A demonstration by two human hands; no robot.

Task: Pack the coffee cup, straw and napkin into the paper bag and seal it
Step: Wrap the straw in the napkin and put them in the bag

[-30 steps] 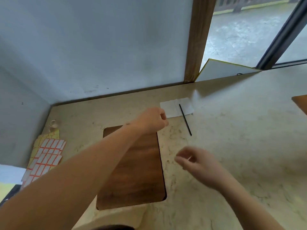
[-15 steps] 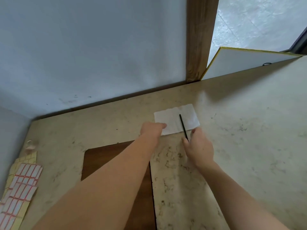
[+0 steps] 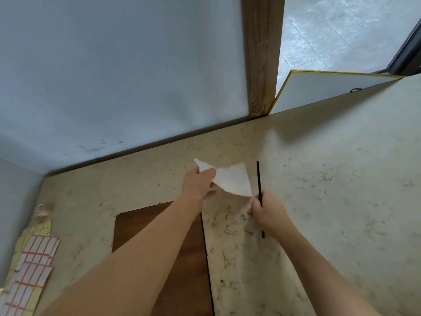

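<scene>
Napkin (image 3: pixel 234 180), white, pinched at its upper-left corner by left hand (image 3: pixel 198 187) & lifted off the beige marbled worktop (image 3: pixel 330 201), rest of sheet hanging twd the right hand; right hand (image 3: pixel 268 212) w/ fingers curled round a thin black straw (image 3: pixel 258 179), straw roughly upright in view, top end above the fist, lower end poking out below; dark wood board (image 3: pixel 159 236) under the left forearm; red-edged label sheets (image 3: pixel 32 270) at worktop's left edge, well apart.
</scene>
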